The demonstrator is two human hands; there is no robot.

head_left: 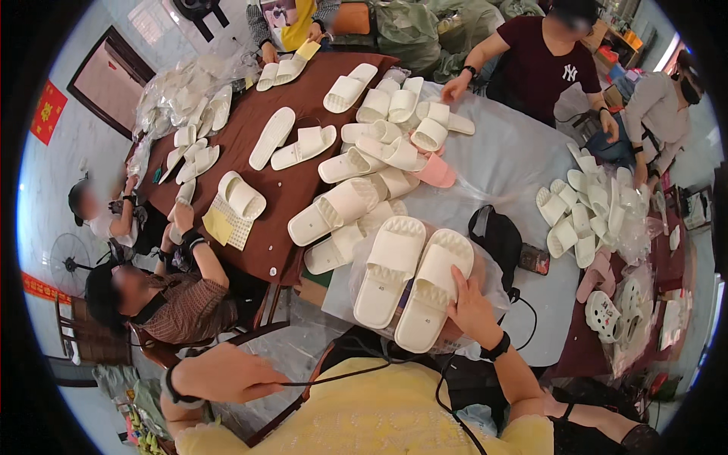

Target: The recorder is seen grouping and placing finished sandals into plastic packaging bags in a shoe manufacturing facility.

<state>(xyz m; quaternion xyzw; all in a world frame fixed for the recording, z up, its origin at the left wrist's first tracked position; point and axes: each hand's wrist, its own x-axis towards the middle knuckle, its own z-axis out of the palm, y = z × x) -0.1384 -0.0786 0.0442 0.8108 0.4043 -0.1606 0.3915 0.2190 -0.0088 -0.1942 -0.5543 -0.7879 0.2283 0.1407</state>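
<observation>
A pair of white slides lies side by side in front of me over clear plastic: the left slipper (389, 273) and the right slipper (434, 292). My right hand (476, 309) grips the outer edge of the right slipper, fingertips on its strap and side; what is beneath it is hidden. Off to the left, away from the slippers, my left hand (231, 373) is closed on a thin black cord (334, 378) that runs across my yellow top. Just beyond the pair, more white slippers (334, 212) lie in a loose pile, with a pink slipper (436, 172) among them.
A black pouch (497, 243) and a dark phone-like device (534, 259) lie right of the pair. White slippers (580, 205) and clogs (603, 317) crowd the right side. Co-workers sit or stand around the brown-covered table (296, 201). Bagged slippers (182, 91) are heaped at far left.
</observation>
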